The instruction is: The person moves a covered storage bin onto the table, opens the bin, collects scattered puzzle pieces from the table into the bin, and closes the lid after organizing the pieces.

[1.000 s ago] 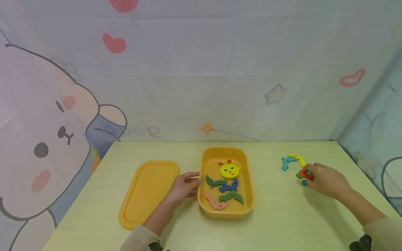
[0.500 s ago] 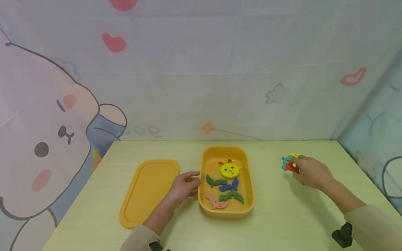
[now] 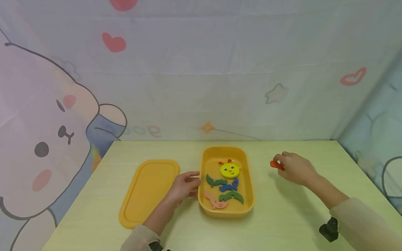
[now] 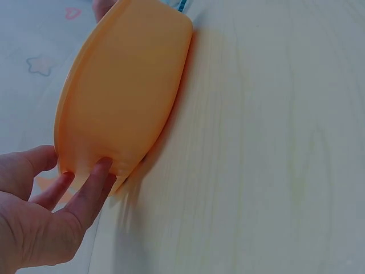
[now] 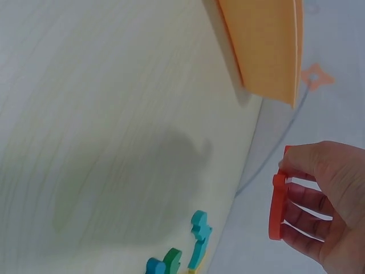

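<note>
My right hand [image 3: 295, 169] pinches a flat red puzzle piece [image 5: 278, 205] between thumb and fingers, raised over the table to the right of the yellow-orange box. My left hand [image 3: 185, 188] rests its fingertips against the left outer wall of that box [image 3: 226, 214], the thumb near the rim in the left wrist view. Inside the box lie a yellow smiling face piece [image 3: 230, 170], a dark green piece [image 3: 215, 182], a blue piece [image 3: 224, 188], another green piece [image 3: 237, 197] and a pink piece [image 3: 216, 203].
A yellow-orange lid [image 3: 150, 191] lies flat left of the box. Beneath the right hand, in the right wrist view, are a teal piece [image 5: 201, 233], a green piece [image 5: 172, 260] and a blue piece [image 5: 155, 266]. A printed cloth [image 3: 188, 69] hangs behind the table.
My right hand has carried the red piece leftward, from the loose pieces at the right toward the box. The left hand and the box have stayed in place.
</note>
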A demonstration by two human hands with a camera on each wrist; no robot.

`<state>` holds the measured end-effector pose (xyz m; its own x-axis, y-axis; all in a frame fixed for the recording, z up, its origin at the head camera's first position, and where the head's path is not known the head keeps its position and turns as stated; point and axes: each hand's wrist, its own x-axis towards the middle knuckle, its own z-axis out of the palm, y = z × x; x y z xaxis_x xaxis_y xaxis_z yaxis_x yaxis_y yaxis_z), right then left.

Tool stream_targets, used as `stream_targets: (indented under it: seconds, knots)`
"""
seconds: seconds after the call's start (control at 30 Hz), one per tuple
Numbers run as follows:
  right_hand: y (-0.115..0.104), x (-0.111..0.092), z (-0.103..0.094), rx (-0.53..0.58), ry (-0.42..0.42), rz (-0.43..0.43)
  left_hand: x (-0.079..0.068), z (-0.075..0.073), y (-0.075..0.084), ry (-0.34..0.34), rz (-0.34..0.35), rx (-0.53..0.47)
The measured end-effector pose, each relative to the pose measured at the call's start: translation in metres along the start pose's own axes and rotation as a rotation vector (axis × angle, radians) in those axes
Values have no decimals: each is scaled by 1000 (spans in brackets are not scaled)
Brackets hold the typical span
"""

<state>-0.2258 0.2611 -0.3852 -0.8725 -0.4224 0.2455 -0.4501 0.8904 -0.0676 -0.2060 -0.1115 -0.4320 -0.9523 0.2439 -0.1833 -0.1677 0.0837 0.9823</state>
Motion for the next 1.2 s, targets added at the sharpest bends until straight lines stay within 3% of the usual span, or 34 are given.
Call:
stream_targets:
  seconds: [0.13,0.4,0.63,0.93,1.2]
  knots:
    - [-7,4,0,-4,21,-36,6,-1,-8,8,-3,-2]
    - [-25,13,-4,-16,33,-97,6,-1,-8,7,-4,-8]
    - [-44,20,-8,-27,27,-134,-12,4,15,-5,10,4]
    - [-65,31,-5,-22,28,-179,4,0,-5,9,-3,-3]
    - [-86,38,-4,-5,-31,-196,4,0,-7,22,3,6]
